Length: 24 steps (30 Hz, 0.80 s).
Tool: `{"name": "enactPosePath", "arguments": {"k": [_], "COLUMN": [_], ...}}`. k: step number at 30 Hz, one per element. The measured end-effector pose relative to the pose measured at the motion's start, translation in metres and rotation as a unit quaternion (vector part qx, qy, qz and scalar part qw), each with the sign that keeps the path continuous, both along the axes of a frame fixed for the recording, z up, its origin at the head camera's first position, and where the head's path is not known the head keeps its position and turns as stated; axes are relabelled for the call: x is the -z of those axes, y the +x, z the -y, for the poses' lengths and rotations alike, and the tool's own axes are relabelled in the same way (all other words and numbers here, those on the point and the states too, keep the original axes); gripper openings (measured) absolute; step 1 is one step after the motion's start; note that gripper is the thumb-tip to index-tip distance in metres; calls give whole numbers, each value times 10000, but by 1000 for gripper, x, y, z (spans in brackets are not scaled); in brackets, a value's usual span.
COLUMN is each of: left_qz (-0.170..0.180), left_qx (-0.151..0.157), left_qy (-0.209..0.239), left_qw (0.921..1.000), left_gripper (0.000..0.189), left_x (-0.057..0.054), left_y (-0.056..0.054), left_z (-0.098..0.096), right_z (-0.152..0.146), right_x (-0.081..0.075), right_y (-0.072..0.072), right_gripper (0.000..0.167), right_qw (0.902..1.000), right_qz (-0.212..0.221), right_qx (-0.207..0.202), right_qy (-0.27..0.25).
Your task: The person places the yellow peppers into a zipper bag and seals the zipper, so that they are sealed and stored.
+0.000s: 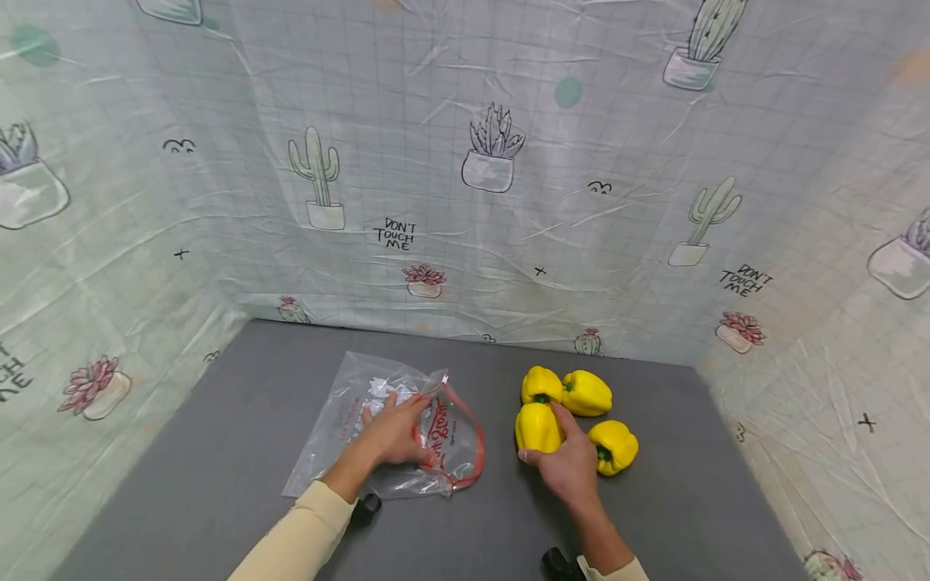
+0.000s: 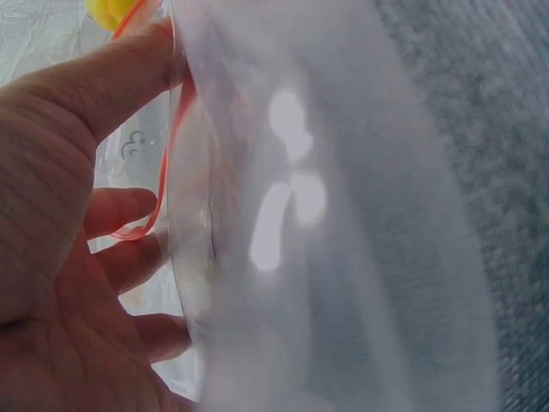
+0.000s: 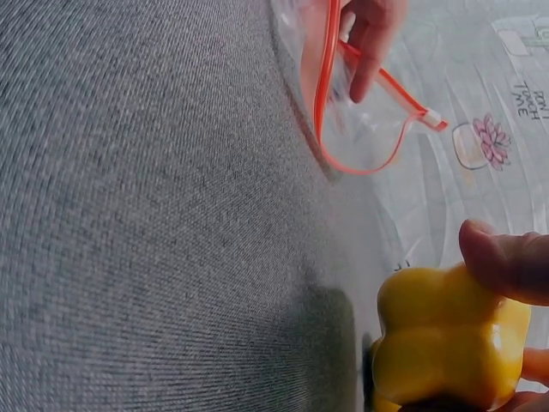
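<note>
A clear plastic zip bag (image 1: 327, 436) with a red zip edge and printing lies on the dark table, its mouth turned right and standing partly open. My left hand (image 1: 392, 432) holds it near the mouth; in the left wrist view the thumb and bent fingers (image 2: 120, 210) meet its film. My right hand (image 1: 570, 464) grips a yellow bell pepper (image 1: 536, 428) between thumb and fingers. In the right wrist view the gripped pepper (image 3: 450, 339) shows its lobed end, a shadow beside it on the table. Its far side is hidden by the hand.
Two yellow bell peppers (image 1: 587, 393) lie touching just behind the gripped one. Another bell pepper (image 1: 613, 446) is to the right of my right hand. A cactus-printed curtain (image 1: 450, 210) stands at the back and both sides of the grey table (image 1: 218, 468).
</note>
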<state>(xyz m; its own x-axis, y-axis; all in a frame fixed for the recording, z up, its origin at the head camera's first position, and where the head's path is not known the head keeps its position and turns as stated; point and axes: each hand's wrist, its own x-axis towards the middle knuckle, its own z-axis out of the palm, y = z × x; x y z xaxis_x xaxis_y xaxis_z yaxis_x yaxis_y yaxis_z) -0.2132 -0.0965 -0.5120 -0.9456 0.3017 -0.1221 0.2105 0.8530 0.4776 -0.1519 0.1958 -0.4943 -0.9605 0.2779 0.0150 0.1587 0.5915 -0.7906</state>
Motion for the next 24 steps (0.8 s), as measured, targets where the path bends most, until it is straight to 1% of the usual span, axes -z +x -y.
{"name": "enactPosePath", "arguments": {"k": [8,14,21,24], "left_qz": [-47,-71,-52,-62], "left_qx": [18,43,23,31], "left_qy": [2,3,-51,-67], "left_qw": [10000,10000,10000,10000], "left_gripper": [105,105,106,105], "left_x": [3,1,1,0], "left_y": [-2,-2,-2,-2], "left_z": [0,1,0,0], "right_z": [5,7,11,13], "right_x": [1,2,2,2], "right_y": [0,0,0,-1], "right_gripper": [92,91,91,90], "right_qw": [9999,9996,9995,9994], "right_qz": [-100,-202,-125,-169], "right_qx": [-99,-161,-229,-245], "right_qy": [-73,-77,-168,-157]}}
